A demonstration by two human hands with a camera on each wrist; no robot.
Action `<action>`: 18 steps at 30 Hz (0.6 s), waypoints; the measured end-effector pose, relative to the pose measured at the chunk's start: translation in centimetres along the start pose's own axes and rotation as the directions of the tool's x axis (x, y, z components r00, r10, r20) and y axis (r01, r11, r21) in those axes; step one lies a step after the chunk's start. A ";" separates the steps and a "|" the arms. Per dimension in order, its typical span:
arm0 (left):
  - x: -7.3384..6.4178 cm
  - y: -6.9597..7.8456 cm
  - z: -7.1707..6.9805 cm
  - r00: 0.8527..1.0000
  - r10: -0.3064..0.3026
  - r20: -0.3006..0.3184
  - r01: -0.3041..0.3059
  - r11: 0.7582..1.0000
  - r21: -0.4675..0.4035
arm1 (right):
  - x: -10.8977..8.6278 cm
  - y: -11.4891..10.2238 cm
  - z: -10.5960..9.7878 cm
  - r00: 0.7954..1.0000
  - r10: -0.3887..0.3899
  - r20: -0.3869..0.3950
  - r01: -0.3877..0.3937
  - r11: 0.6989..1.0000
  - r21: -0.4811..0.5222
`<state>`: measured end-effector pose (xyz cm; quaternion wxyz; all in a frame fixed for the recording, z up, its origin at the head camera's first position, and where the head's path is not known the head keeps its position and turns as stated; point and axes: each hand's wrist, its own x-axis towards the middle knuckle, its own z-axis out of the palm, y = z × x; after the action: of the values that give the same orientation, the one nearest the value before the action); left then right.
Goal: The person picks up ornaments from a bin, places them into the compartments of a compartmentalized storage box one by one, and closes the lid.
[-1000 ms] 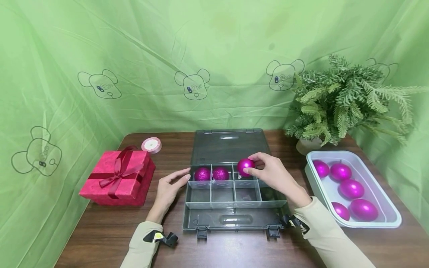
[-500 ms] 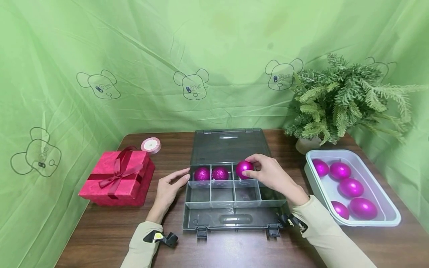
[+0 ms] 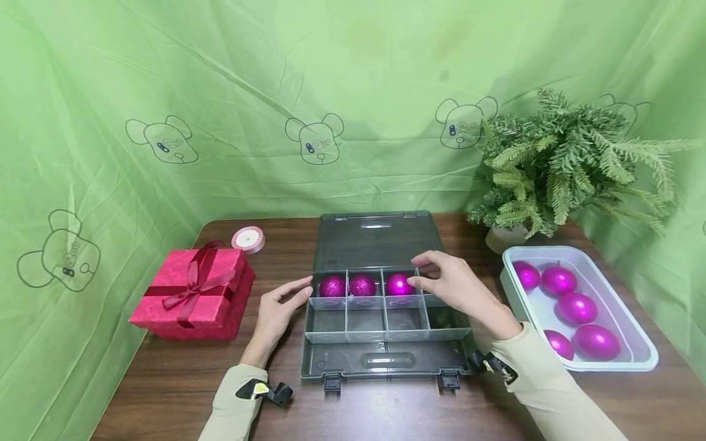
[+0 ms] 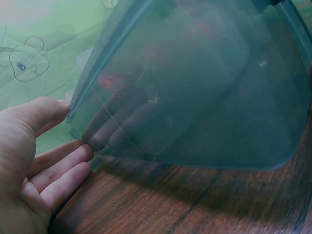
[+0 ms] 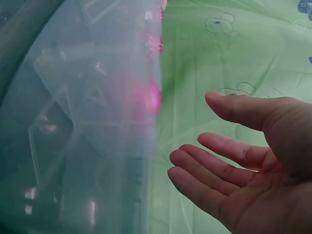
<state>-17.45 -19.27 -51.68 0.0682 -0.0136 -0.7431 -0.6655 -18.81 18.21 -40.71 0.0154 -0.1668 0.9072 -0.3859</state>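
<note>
A clear grey divider box lies on the table with its lid laid back. Three magenta baubles sit in its back row: a glittery bauble at the left, another glittery bauble beside it, and a smooth shiny bauble in the third compartment. My right hand is just above and right of the smooth bauble, its fingers apart and holding nothing; the right wrist view shows the hand spread. With thumb and fairly straight fingers, my left hand touches the box's left wall near the back corner.
At the right stands a white tub with several smooth magenta baubles. Behind it is a potted fir plant. A red gift box with a bow and a pink ribbon roll are at the left. A green curtain encloses the table.
The smooth bauble went down into the third compartment. My right hand let go of it and drew slightly right, fingers parting. The left hand stayed on the box.
</note>
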 end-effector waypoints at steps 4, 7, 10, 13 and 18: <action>0.0 -0.1 0.0 1.000 0.003 -0.002 -0.003 1.000 -0.005 | -0.8 0.1 -1.2 0.999 0.015 -0.031 -0.015 1.000 -0.021; 0.0 -0.2 0.0 1.000 0.004 -0.001 -0.004 1.000 -0.017 | -1.7 0.2 -2.2 0.998 0.022 -0.052 -0.025 0.998 -0.052; 0.0 -0.3 0.1 1.000 0.005 0.000 -0.005 1.000 -0.023 | -2.6 0.3 -3.2 0.997 0.021 -0.076 -0.027 0.997 -0.073; -0.1 -0.3 0.0 1.000 0.005 -0.003 -0.005 1.000 -0.018 | -3.5 0.4 -4.4 0.995 0.031 -0.099 -0.040 0.995 -0.092; 0.0 -0.3 0.0 1.000 0.005 -0.002 -0.005 1.000 -0.010 | -4.8 0.8 -6.3 0.991 0.044 -0.125 -0.061 0.989 -0.134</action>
<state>-17.44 -19.30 -51.94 0.0707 -0.0150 -0.7398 -0.6689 -15.49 24.63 -37.35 -0.0416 -0.1196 0.9349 -0.3315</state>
